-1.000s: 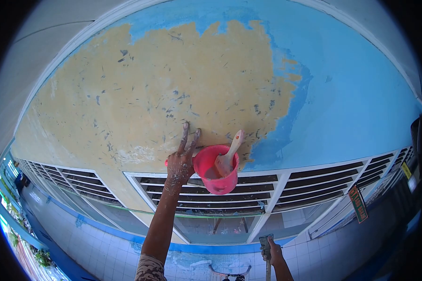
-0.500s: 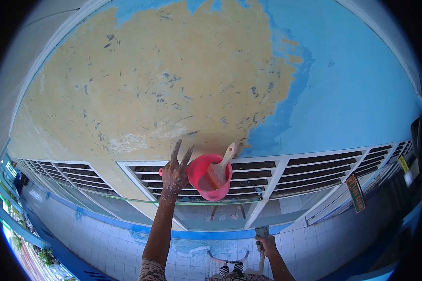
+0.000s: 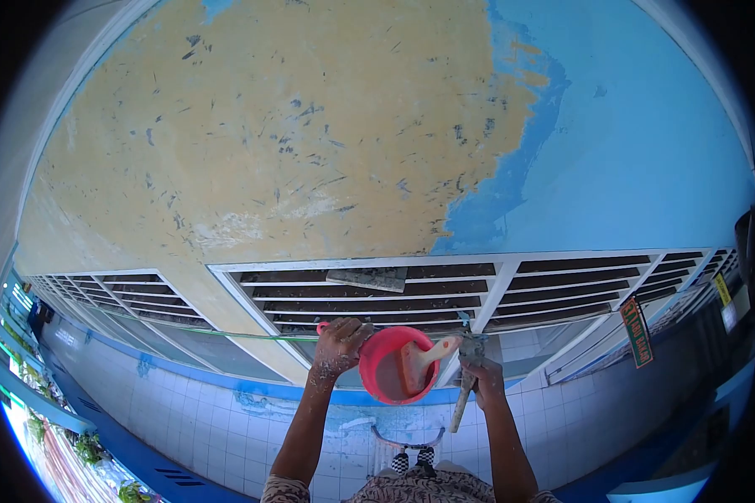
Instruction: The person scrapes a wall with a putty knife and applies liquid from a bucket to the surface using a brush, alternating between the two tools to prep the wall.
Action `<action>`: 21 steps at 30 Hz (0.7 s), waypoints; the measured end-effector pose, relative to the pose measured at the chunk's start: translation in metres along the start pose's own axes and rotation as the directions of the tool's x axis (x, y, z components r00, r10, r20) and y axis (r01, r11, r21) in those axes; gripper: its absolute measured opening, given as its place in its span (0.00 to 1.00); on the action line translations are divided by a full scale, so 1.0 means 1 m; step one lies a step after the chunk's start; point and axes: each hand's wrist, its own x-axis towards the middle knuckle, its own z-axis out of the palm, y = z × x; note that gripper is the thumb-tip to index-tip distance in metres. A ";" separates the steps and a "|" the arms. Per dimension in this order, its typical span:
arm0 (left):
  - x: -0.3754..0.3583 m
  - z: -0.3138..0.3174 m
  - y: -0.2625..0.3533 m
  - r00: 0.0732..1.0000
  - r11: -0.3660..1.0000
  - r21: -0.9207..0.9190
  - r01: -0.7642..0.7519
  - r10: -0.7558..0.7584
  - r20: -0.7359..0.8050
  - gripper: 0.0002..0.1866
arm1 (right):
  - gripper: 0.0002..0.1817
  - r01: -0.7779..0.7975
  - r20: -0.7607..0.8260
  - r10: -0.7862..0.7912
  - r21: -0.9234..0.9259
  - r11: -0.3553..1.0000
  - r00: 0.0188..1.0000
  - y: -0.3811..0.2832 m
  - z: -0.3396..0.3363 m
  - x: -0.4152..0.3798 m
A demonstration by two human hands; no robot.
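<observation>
A pink dipper (image 3: pixel 372 381) with murky liquid is held by my left hand (image 3: pixel 341 345), whose fingers are wrapped round its handle at the left. A wide brush (image 3: pixel 425 362) with a pale handle stands in the dipper, leaning right. Just right of the rim, my right hand (image 3: pixel 483 376) grips a scraper (image 3: pixel 464 398), its stick-like handle pointing down and its blade end up near the brush handle. Above both hands is a wall (image 3: pixel 252 159) with bare tan patches and blue paint (image 3: pixel 629 151).
White louvred vents (image 3: pixel 579 289) run under the wall. A flat grey piece (image 3: pixel 367 278) lies on the slats. A green string (image 3: pixel 184 330) crosses in front. A hanging sign (image 3: pixel 636 334) is at the right. Below are white floor tiles (image 3: pixel 201 419) and a curved bar (image 3: pixel 407 444).
The dipper has moved down and slightly right, and my left hand's raised fingers have closed round its handle. My right hand has risen with the scraper to the dipper's side. The flat grey piece now shows.
</observation>
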 end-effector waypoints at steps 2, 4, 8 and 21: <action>-0.010 0.004 0.015 0.995 0.997 -0.057 0.052 -0.047 0.083 0.21 | 0.11 0.108 0.036 -0.106 -0.054 0.993 0.994 -0.011 0.011 0.010; -0.012 0.006 0.032 0.990 0.990 -0.119 0.071 -0.055 0.129 0.23 | 0.10 0.220 0.078 -0.213 -0.101 0.970 0.974 -0.041 0.040 0.007; -0.012 0.009 0.056 0.964 0.976 -0.188 0.110 -0.058 0.261 0.31 | 0.06 0.334 0.208 -0.286 -0.253 0.908 0.935 -0.091 0.088 -0.005; -0.002 0.002 0.074 0.961 0.994 -0.088 0.060 -0.034 0.275 0.28 | 0.17 0.187 0.545 -0.154 -0.004 0.982 0.824 -0.100 0.120 0.001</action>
